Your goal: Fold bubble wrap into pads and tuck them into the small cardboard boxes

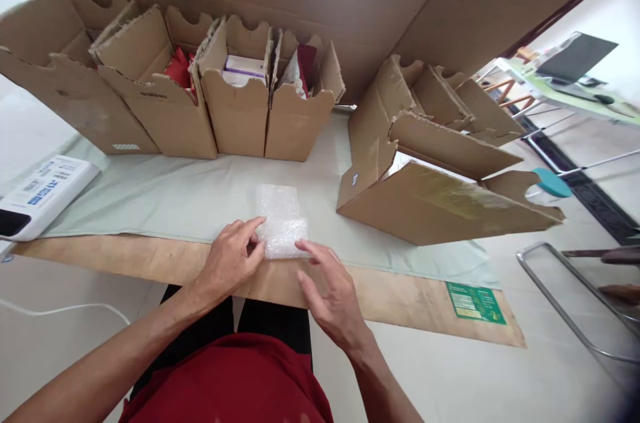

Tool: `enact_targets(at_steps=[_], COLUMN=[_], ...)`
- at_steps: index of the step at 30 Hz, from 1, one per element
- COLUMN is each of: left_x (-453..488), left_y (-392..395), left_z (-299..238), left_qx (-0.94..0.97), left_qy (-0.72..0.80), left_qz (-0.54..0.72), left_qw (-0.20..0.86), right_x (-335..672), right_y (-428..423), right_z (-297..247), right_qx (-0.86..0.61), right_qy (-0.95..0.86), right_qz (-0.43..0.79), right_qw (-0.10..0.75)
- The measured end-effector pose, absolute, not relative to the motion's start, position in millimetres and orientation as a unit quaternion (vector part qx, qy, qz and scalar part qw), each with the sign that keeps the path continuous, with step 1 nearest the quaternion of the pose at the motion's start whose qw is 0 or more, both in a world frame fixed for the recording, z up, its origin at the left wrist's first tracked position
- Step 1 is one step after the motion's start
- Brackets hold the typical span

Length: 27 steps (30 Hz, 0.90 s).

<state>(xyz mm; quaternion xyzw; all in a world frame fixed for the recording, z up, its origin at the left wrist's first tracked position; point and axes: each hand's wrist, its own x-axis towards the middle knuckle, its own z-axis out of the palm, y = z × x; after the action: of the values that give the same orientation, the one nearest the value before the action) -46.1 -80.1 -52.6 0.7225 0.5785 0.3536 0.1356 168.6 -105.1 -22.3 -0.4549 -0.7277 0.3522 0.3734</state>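
Observation:
A small flat piece of clear bubble wrap (283,223), or a packet made of it, lies on the pale green cloth near the table's front edge. At its left side rests my left hand (233,256), index finger and thumb apart, their tips touching the wrap's edge. My right hand (333,296) hovers by the lower right corner, thumb and fingers spread, with a fingertip at the plastic. Neither hand grips anything visible. Whether something lies inside the wrap, I cannot tell.
Several cardboard file boxes (235,113) stand along the back, holding red and white packets and booklets. More cardboard boxes (425,203) are at the right, one lying tilted. A white device (55,193) with printed labels sits at the left. A green label (477,303) marks the wooden edge.

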Motion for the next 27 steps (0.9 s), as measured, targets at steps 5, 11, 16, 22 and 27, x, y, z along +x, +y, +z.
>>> enact_targets(at_steps=[5, 11, 16, 22, 27], left_x=[-44.6, -55.7, -56.8, -54.0, -51.0], left_y=[-83.7, -98.0, -101.9, -90.2, -79.2], left_z=[-51.9, -32.8, -34.3, -40.8, -39.6], left_qx=[0.752, 0.821, 0.815, 0.692, 0.683], left_qy=[0.585, 0.459, 0.445, 0.602, 0.622], left_qz=[0.303, 0.335, 0.363, 0.353, 0.341], left_qw=[0.033, 0.044, 0.083, 0.187, 0.172], right_x=[169.2, 172.0, 173.1, 165.2, 152.7], right_y=[-82.0, -69.7, -66.1, -68.0, -69.4], right_z=[-31.7, -29.6, -15.7, -15.6, -23.1], right_qx=[-0.400, -0.361, -0.349, -0.439, -0.365], right_qy=[-0.889, -0.896, -0.882, -0.840, -0.905], right_qz=[0.135, 0.113, 0.220, 0.102, 0.056], right_qw=[0.176, 0.234, 0.229, 0.301, 0.213])
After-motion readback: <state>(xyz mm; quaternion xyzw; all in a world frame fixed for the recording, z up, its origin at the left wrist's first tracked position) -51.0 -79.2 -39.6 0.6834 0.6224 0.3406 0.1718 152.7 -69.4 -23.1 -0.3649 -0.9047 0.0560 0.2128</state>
